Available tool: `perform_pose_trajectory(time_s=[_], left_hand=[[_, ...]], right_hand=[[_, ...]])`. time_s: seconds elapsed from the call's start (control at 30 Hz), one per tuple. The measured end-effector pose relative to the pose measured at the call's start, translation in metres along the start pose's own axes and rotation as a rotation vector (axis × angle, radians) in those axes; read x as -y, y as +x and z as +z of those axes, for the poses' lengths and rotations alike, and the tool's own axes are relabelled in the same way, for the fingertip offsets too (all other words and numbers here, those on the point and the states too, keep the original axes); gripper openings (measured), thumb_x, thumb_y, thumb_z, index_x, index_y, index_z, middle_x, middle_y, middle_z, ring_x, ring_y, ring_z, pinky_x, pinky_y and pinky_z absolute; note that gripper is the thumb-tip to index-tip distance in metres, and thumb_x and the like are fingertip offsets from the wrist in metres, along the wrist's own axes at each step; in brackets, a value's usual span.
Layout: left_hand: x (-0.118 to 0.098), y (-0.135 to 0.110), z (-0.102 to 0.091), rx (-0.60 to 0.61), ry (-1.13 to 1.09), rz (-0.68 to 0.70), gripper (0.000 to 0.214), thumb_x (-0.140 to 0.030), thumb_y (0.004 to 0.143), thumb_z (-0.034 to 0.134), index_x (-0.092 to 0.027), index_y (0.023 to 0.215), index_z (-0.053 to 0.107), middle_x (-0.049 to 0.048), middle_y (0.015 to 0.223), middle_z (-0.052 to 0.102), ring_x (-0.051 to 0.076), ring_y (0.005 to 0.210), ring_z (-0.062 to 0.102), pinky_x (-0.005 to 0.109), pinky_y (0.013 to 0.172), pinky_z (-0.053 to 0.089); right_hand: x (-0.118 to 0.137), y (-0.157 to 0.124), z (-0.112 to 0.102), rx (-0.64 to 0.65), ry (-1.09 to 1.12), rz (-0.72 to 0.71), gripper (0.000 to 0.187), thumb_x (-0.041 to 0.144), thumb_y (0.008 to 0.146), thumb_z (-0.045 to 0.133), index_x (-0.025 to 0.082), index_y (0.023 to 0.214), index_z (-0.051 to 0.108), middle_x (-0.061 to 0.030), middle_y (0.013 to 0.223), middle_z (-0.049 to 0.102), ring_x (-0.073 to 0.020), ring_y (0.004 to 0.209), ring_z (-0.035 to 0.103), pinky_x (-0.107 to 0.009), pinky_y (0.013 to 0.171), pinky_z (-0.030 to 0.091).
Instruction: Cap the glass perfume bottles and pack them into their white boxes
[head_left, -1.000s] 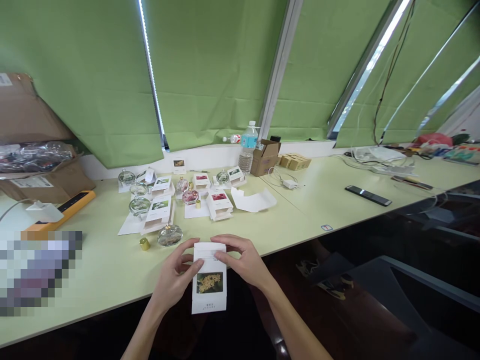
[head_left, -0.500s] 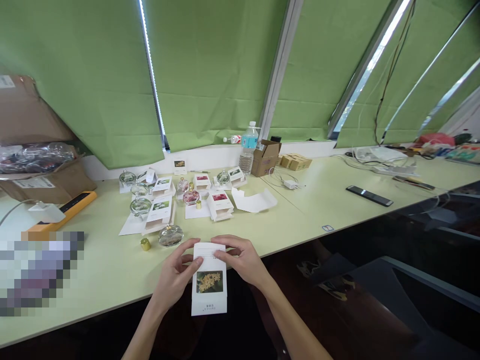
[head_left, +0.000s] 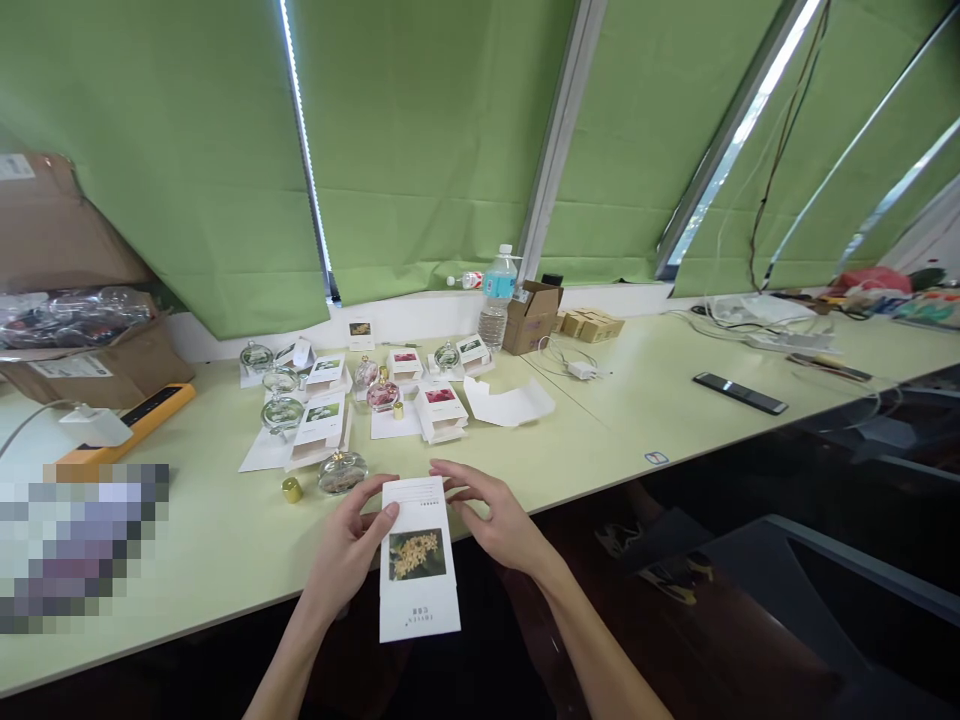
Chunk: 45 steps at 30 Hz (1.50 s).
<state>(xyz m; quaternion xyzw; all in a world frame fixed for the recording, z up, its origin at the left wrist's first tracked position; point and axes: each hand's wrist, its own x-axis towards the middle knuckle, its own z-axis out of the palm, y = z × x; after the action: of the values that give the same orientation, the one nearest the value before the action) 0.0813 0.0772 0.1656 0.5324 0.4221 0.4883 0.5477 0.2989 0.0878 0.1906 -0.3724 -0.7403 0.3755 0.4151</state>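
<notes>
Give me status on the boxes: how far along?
Looks done: several white boxes stand made up among the glass bottles. In hand: the left hand holds a white box with a yellow-flower picture, the right hand open beside it. Left, probably: a round glass bottle, a gold cap beside it, and a loose white card.

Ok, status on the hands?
Left hand gripping flower card. Right hand open, just off its edge. Glass bottle and gold cap lie beyond, not touching.
</notes>
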Motion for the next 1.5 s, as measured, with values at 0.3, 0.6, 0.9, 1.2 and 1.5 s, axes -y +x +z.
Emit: perform_pose_trajectory(time_s=[0.3, 0.6, 0.9, 1.2, 1.5], left_hand=[[-0.003, 0.004, -0.003, -0.103, 0.151, -0.02, 0.044, -0.048, 0.086, 0.056, -0.021, 0.12, 0.057, 0.0079, 0.108, 0.068, 0.022, 0.083, 0.067, 0.03, 0.063, 0.054], [0.005, 0.003, -0.002, -0.11, 0.311, 0.139, 0.033, -0.027, 0.087, 0.048, -0.024, 0.116, 0.062, 0.0056, 0.122, 0.063, 0.024, 0.105, 0.061, 0.035, 0.083, 0.051], [0.007, 0.001, 0.003, -0.048, 0.363, 0.135, 0.043, -0.036, 0.084, 0.057, -0.022, 0.124, 0.056, 0.0039, 0.085, 0.064, 0.017, 0.07, 0.059, 0.028, 0.062, 0.05], [0.014, 0.007, 0.002, -0.043, 0.333, 0.043, 0.053, -0.047, 0.085, 0.056, -0.021, 0.131, 0.049, -0.0006, 0.068, 0.061, 0.018, 0.063, 0.058, 0.029, 0.058, 0.047], [0.009, 0.004, 0.004, -0.144, 0.371, 0.041, 0.047, -0.049, 0.085, 0.053, -0.022, 0.124, 0.053, -0.003, 0.059, 0.061, 0.017, 0.057, 0.061, 0.031, 0.062, 0.05]], right_hand=[[-0.008, -0.002, 0.004, 0.107, -0.218, -0.078, 0.046, 0.019, 0.085, 0.062, 0.035, 0.128, 0.059, -0.0034, 0.141, 0.045, -0.0229, 0.121, 0.053, -0.036, 0.1, 0.046], [-0.001, 0.0, -0.003, 0.043, -0.15, -0.069, 0.04, 0.023, 0.082, 0.065, 0.027, 0.122, 0.061, -0.0051, 0.119, 0.064, -0.0221, 0.107, 0.06, -0.035, 0.094, 0.048], [0.003, 0.002, -0.002, 0.03, -0.084, 0.039, 0.03, 0.034, 0.087, 0.062, 0.023, 0.114, 0.064, -0.0048, 0.106, 0.069, -0.0235, 0.094, 0.063, -0.035, 0.086, 0.05], [-0.013, 0.004, 0.005, -0.068, -0.138, 0.058, 0.034, 0.033, 0.087, 0.061, 0.022, 0.12, 0.059, -0.0054, 0.108, 0.067, -0.021, 0.094, 0.063, -0.034, 0.083, 0.05], [-0.028, 0.008, 0.01, -0.124, -0.078, 0.09, 0.035, 0.031, 0.085, 0.063, 0.021, 0.118, 0.059, -0.0051, 0.104, 0.069, -0.0198, 0.091, 0.065, -0.033, 0.082, 0.052]])
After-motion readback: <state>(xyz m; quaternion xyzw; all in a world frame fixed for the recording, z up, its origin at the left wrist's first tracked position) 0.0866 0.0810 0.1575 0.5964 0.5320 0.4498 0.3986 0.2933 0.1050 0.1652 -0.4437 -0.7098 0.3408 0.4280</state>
